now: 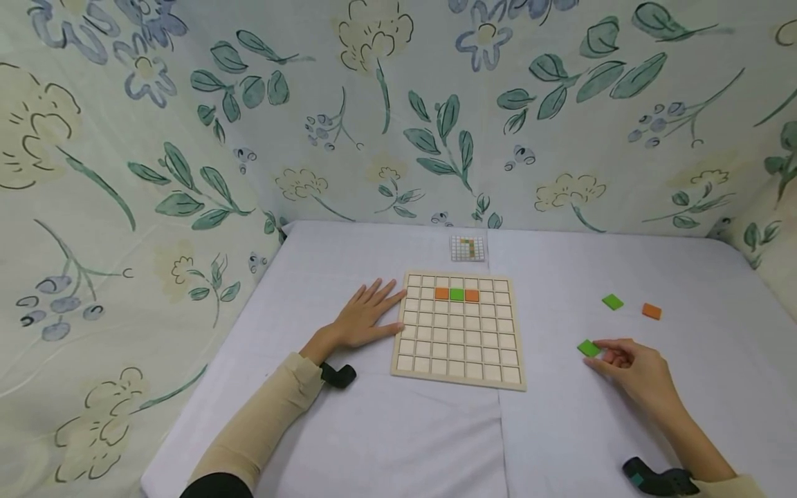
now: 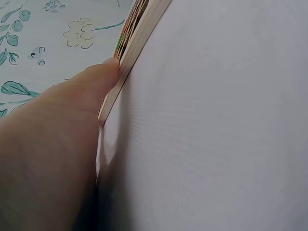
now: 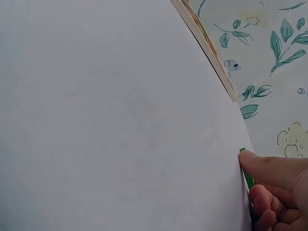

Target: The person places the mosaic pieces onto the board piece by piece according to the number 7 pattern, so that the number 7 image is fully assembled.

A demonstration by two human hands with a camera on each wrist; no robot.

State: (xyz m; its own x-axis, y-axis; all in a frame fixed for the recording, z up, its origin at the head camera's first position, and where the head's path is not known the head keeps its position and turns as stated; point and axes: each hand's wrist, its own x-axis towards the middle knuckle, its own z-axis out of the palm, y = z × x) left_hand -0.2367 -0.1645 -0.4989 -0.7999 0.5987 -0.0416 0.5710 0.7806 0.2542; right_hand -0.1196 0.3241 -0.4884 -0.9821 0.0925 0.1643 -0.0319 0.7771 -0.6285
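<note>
A wooden grid board (image 1: 459, 384) lies on the white cloth, its cells pale. Near its top, an orange tile (image 1: 442, 294), a green one and another orange one sit side by side in one row. My left hand (image 1: 367, 318) rests beside the board with fingers spread, thumb and fingertips at its left edge. To the right of the board, my right hand (image 1: 635, 366) pinches a green tile (image 1: 587, 348) between thumb and fingers, low over the cloth. In the right wrist view that green tile (image 3: 249, 179) shows edge-on under the thumb.
Beyond my right hand lie a loose green tile (image 1: 613, 301) and a loose orange tile (image 1: 652, 311). A small card (image 1: 468, 249) with a printed coloured grid lies behind the board. Floral fabric (image 1: 386, 159) hangs at the table's back and left.
</note>
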